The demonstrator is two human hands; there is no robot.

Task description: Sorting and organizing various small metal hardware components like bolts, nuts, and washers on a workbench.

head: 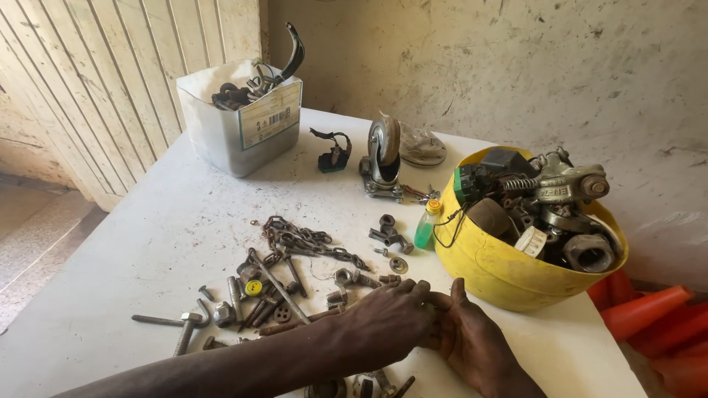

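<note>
Down at the near edge of the white desk (147, 243), the two hands meet: the left hand (387, 320) lies palm-down with its fingers (422, 289) curled against the right hand (472, 343), as if pinching something small between them, though whether anything is held cannot be told. Just left of them bolts and nuts (251, 302) lie spread flat with a chain (310, 243), each piece easy to see. Right of the hands a yellow helmet (490, 269) serves as a bowl for heavier metal parts. Far left stands a grey tub (236, 125) of hooks; a caster wheel (383, 158) sits upright mid-desk.
</note>
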